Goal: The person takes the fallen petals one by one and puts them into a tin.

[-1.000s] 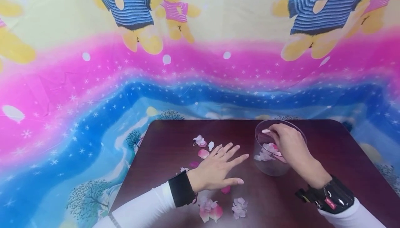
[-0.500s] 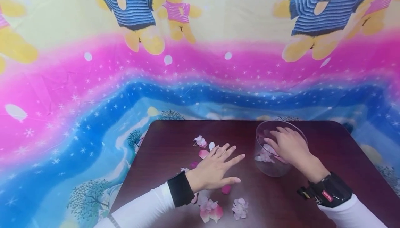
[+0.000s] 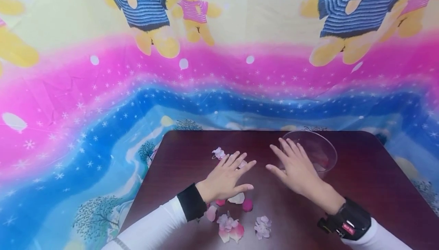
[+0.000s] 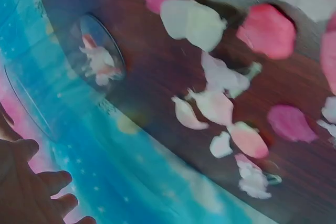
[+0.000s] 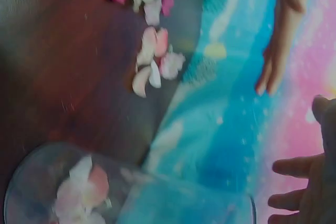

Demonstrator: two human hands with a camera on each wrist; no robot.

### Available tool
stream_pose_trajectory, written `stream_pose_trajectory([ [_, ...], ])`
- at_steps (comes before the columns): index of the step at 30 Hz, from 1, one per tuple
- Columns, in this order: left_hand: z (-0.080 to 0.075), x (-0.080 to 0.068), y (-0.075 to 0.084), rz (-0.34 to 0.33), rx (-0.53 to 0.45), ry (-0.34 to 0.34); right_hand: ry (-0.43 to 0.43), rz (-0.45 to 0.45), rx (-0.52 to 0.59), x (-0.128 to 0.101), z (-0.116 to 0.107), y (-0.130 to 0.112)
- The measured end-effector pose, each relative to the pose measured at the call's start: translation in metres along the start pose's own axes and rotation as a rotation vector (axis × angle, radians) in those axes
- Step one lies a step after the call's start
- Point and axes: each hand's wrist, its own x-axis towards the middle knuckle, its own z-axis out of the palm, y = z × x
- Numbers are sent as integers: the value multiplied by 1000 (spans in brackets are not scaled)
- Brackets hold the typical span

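My left hand (image 3: pixel 224 177) hovers palm down over scattered artificial flower petals, its fingers spread and holding nothing. My right hand (image 3: pixel 300 172), also spread and holding nothing, is beside the clear round container (image 3: pixel 327 158) and overlaps its left side in the head view. Inside that container, pale and pink petals (image 5: pixel 81 192) show in the right wrist view. Near the left hand lie a whitish petal (image 3: pixel 236 198), a magenta petal (image 3: pixel 247 205) and a pale pink petal (image 3: pixel 211 213). Further petals lie partly hidden beneath the hand.
A pale lilac blossom (image 3: pixel 263 227) and a pink-and-white petal cluster (image 3: pixel 231 230) lie near the front of the dark red-brown table (image 3: pixel 370 181). Another blossom (image 3: pixel 218 153) lies towards the back. A printed bear curtain (image 3: pixel 219 71) hangs behind the table.
My right hand let go of a pale petal in the container, then came out and moved left with fingers spread. The left hand shifted slightly left and back, uncovering petals below it.
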Motion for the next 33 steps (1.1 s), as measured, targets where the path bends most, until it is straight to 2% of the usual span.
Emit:
stream_pose_trajectory([
  [6, -3, -14, -21, -91, -16, 5, 0, -53, 38, -5, 17, -20],
  [13, 0, -30, -39, -114, -37, 18, -33, -96, 39, -9, 40, -31],
  [18, 1, -38, -43, -131, -37, 15, -38, -111, 55, -11, 47, -36],
  [27, 3, -40, -44, -130, -18, 23, -36, -103, 63, -5, 50, -42],
  [33, 10, -41, -43, -121, -17, 19, -88, -92, 81, -2, 58, -49],
])
